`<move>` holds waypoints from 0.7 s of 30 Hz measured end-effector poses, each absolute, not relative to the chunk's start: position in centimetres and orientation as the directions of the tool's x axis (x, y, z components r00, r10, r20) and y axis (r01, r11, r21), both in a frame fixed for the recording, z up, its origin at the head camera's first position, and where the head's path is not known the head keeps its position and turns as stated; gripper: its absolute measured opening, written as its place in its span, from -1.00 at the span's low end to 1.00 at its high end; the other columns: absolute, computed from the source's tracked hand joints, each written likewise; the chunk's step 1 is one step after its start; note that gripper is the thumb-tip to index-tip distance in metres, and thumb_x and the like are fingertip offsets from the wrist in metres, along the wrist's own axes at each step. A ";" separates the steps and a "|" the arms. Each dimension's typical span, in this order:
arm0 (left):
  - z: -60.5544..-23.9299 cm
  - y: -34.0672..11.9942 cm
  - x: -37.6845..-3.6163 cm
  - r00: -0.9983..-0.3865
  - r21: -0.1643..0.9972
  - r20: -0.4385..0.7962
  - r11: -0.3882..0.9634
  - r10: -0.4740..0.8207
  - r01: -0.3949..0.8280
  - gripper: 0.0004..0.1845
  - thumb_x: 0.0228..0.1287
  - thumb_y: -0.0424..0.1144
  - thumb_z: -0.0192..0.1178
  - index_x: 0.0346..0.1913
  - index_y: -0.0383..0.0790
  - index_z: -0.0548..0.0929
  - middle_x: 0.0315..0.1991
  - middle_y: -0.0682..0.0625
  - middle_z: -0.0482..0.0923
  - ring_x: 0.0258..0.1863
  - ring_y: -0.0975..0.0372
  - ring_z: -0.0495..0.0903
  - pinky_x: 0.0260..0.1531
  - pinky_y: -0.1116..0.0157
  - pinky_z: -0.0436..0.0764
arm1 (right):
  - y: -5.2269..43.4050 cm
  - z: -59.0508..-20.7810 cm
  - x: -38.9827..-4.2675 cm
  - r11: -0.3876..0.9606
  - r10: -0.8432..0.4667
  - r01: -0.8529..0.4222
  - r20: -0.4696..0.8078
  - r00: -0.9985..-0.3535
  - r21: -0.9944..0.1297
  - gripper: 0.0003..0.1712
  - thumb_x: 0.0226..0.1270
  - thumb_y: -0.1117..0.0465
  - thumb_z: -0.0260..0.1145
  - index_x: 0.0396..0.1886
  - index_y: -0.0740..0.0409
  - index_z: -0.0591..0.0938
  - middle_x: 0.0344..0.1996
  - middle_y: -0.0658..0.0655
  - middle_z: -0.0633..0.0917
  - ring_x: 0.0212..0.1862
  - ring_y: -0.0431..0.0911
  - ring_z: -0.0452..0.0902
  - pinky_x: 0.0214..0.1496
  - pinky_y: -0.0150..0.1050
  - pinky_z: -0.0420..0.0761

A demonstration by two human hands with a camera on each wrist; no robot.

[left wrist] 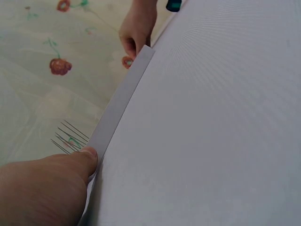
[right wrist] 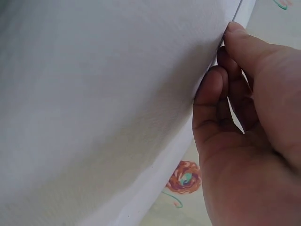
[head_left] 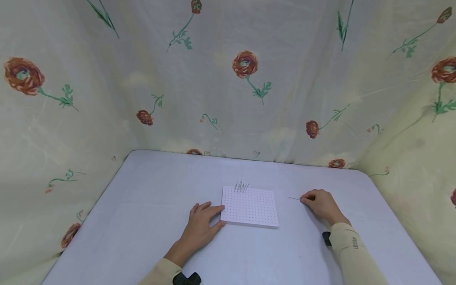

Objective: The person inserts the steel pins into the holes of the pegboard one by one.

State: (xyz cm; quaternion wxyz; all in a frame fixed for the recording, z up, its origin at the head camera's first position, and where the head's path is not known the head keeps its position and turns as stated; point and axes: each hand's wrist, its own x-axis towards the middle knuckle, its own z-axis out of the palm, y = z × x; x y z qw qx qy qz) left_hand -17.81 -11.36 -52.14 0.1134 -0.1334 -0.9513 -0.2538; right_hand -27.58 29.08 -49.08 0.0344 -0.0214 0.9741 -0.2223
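Observation:
A white board (head_left: 249, 211) with rows of small holes lies flat on the table. Several thin dark wire-like sticks (head_left: 241, 186) stand in it near the far left corner, leaning slightly. At the board's left side, my left hand (head_left: 200, 227) rests with spread fingers, index finger and thumb touching its edge; the left wrist view shows the thumb (left wrist: 87, 157) against the side wall. Right of the board, my right hand (head_left: 322, 206) pinches one similar thin stick (head_left: 293, 198) between thumb and fingertips. Its free end points left toward the board, apart from it.
The white-covered table (head_left: 160, 178) extends around the board. Behind and on both sides hangs a pale curtain (head_left: 213, 79) printed with red flowers, meeting the table's edges. Dark wrist devices (head_left: 187, 278) sit at both cuffs.

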 end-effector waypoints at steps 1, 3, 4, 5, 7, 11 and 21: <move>-52.2 -11.4 -17.8 -0.939 0.451 0.283 0.837 0.196 0.310 -0.49 0.16 0.09 0.26 0.20 0.15 0.52 0.13 0.18 0.58 0.32 0.09 0.35 0.37 -0.12 0.08 | 29.1 -49.1 -27.6 0.903 -0.061 -0.031 -0.056 -0.997 -0.429 -0.81 0.28 0.07 0.30 -0.26 0.06 0.71 -0.23 0.12 0.70 -0.15 -0.02 0.53 -0.07 -0.06 0.54; -52.2 -11.3 -17.9 -0.939 0.448 0.284 0.839 0.193 0.308 -0.49 0.17 0.10 0.26 0.20 0.15 0.52 0.13 0.19 0.58 0.32 0.10 0.34 0.37 -0.12 0.08 | 29.0 -49.3 -27.7 0.907 -0.068 -0.037 -0.058 -0.996 -0.419 -0.81 0.30 0.07 0.27 -0.26 0.07 0.69 -0.25 0.11 0.69 -0.19 -0.04 0.51 -0.11 -0.10 0.53; -52.2 -11.3 -17.9 -0.939 0.449 0.284 0.839 0.192 0.307 -0.49 0.16 0.10 0.26 0.20 0.15 0.52 0.13 0.19 0.58 0.32 0.09 0.34 0.37 -0.11 0.08 | 29.0 -49.3 -27.7 0.909 -0.076 -0.044 -0.059 -0.995 -0.415 -0.81 0.32 0.08 0.25 -0.25 0.08 0.68 -0.26 0.11 0.68 -0.21 -0.04 0.50 -0.14 -0.10 0.53; -52.3 -11.3 -18.0 -0.940 0.450 0.282 0.839 0.191 0.306 -0.49 0.16 0.10 0.26 0.20 0.15 0.52 0.13 0.19 0.58 0.32 0.09 0.34 0.38 -0.11 0.08 | 29.0 -49.4 -27.8 0.911 -0.082 -0.051 -0.059 -0.995 -0.409 -0.81 0.34 0.08 0.24 -0.25 0.09 0.67 -0.26 0.11 0.68 -0.21 -0.05 0.50 -0.15 -0.11 0.52; -52.3 -11.3 -17.9 -0.942 0.452 0.278 0.839 0.190 0.302 -0.49 0.16 0.11 0.26 0.20 0.15 0.52 0.12 0.19 0.59 0.32 0.09 0.34 0.37 -0.12 0.07 | 29.0 -49.6 -27.8 0.915 -0.083 -0.050 -0.066 -0.994 -0.400 -0.81 0.37 0.09 0.20 -0.25 0.09 0.65 -0.26 0.10 0.67 -0.23 -0.07 0.49 -0.17 -0.13 0.51; -52.4 -11.2 -17.8 -0.943 0.457 0.275 0.837 0.189 0.301 -0.49 0.16 0.11 0.26 0.19 0.15 0.53 0.12 0.18 0.59 0.32 0.09 0.35 0.37 -0.13 0.08 | 29.0 -49.9 -27.7 0.920 -0.092 -0.059 -0.069 -0.993 -0.388 -0.81 0.40 0.10 0.17 -0.22 0.11 0.61 -0.26 0.10 0.67 -0.23 -0.08 0.49 -0.17 -0.13 0.51; -52.3 -11.3 -17.8 -0.941 0.454 0.276 0.836 0.196 0.307 -0.49 0.16 0.10 0.26 0.20 0.14 0.52 0.12 0.18 0.59 0.32 0.09 0.34 0.37 -0.13 0.07 | 28.9 -49.8 -27.4 0.910 -0.072 -0.044 -0.053 -0.996 -0.411 -0.79 0.43 0.08 0.12 -0.17 0.11 0.56 -0.23 0.13 0.64 -0.20 -0.04 0.47 -0.16 -0.13 0.50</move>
